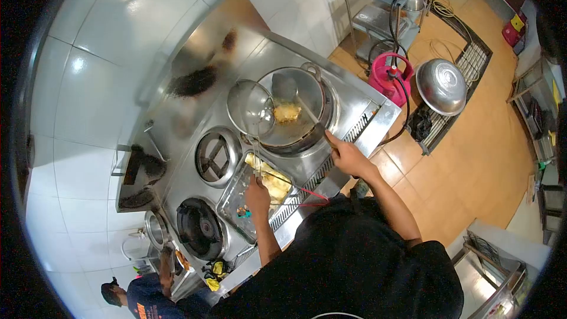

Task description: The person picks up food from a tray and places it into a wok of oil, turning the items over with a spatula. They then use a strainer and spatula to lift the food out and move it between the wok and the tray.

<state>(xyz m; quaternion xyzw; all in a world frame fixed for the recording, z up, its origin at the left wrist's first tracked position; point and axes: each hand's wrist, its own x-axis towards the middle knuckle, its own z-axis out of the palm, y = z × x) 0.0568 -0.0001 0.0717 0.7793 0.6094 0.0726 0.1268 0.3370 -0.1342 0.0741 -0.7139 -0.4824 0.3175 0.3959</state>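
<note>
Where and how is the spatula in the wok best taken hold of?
By the outer end of its dark handle, coming from the person's side. The handle slants out of the wok towards the person, while the blade sits inside, beside the golden food; the outer end is probably cooler. The right grip is closed there.

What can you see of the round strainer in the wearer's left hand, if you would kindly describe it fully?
The strainer has a round, see-through head that looks like fine metal mesh, edged by a thin silvery rim. A slim, metal-looking handle runs from it to the left hand, which grips it. The head overlaps the left side of the wok and extends past its rim; whether they touch is unclear.
</note>
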